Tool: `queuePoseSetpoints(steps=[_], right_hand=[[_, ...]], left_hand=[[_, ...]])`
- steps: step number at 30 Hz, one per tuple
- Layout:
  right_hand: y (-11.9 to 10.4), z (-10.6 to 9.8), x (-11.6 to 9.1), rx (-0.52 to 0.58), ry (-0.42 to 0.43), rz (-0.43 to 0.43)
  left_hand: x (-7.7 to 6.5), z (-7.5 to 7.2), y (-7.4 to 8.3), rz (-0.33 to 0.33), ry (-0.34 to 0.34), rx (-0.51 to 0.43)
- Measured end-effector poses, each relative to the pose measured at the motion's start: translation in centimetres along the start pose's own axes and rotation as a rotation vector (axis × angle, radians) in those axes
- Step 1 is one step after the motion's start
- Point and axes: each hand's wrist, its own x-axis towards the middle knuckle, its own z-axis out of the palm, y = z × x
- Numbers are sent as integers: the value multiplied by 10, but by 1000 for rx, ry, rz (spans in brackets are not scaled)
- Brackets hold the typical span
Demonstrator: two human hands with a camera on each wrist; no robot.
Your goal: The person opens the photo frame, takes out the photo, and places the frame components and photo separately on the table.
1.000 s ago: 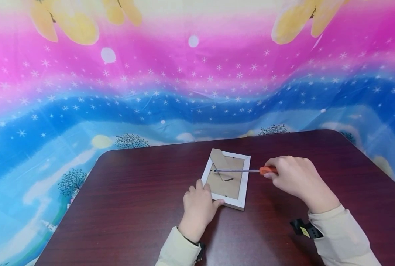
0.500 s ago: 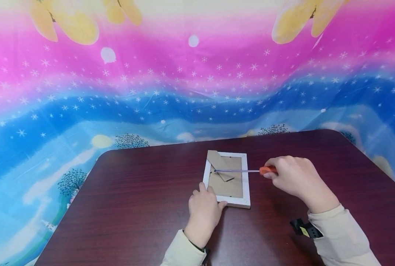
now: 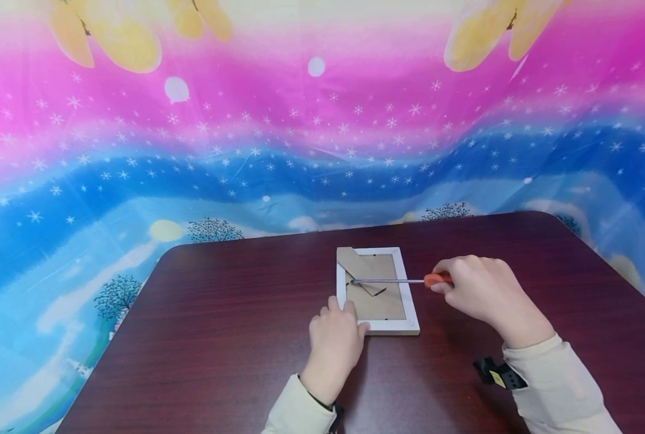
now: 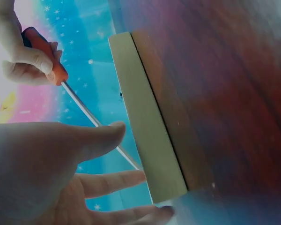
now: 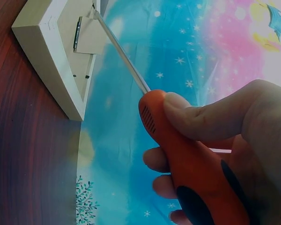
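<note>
A picture frame [image 3: 393,327] lies face down on the table, its white border and brown backing up. A brown easel stand [image 3: 358,263] slants across the backing. My left hand [image 3: 336,337] is at the frame's near left corner, fingers along its left edge and thumb by the front edge. In the left wrist view, fairly straight fingers [image 4: 114,183] reach the frame's side. My right hand [image 3: 482,292] grips the orange-and-black handle of a screwdriver [image 5: 182,154]. Its metal shaft points left across the backing, the tip at the left inner edge, near a small dark tab.
The dark red-brown table [image 3: 219,325] has rounded far corners. Behind it hangs a pink and blue printed cloth [image 3: 279,132]. Several small dark tabs line the backing's edges. A black strap device [image 3: 500,374] sits at the right wrist.
The frame has turned counterclockwise, its near end swinging right and its far end left. My left hand has moved slightly right with it. The right hand and screwdriver have hardly moved.
</note>
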Motion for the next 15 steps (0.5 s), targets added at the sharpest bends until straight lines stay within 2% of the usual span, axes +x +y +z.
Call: queuePoseSetpoints(steps=[7,12,15], right_hand=[[0,1,0,5,-7,1],[-1,4,0,4,-11,-3],[-1,4,0,3,-4,-7]], left_hand=[[5,3,-8,-13,35,-14],[8,6,-17,-12,7,-9],[9,7,-21,-6,-33,-33]])
